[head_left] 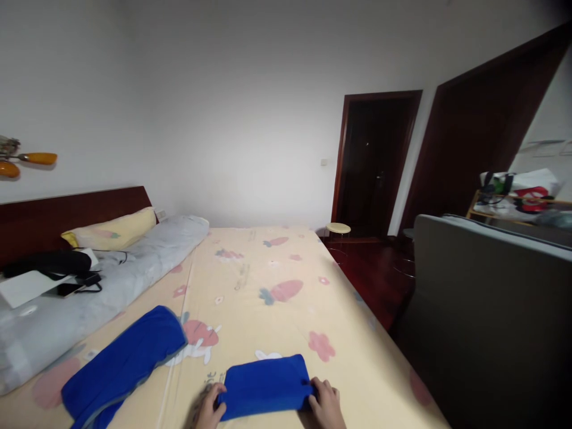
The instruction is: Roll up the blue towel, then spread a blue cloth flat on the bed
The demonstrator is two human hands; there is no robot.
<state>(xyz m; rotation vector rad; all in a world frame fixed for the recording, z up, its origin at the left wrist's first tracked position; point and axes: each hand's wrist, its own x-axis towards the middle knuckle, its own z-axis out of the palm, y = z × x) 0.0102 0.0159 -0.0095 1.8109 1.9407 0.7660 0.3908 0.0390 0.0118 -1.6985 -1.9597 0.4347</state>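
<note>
A small folded blue cloth [266, 386] lies flat on the cream patterned bed sheet [277, 262] at the bottom centre. My left hand [209, 407] grips its left edge with fingers curled over the fabric. My right hand [325, 404] holds its right edge the same way. A second, larger blue cloth [123, 364], loosely folded with a grey hem, lies on the sheet to the left, apart from both hands.
A grey quilt [107, 286] runs along the bed's left side with a yellow pillow [111, 229], black items and a white tablet-like object [27, 286] on it. A grey panel [487, 310] stands right of the bed; a round stool [338, 228] sits near the dark doorway [375, 161].
</note>
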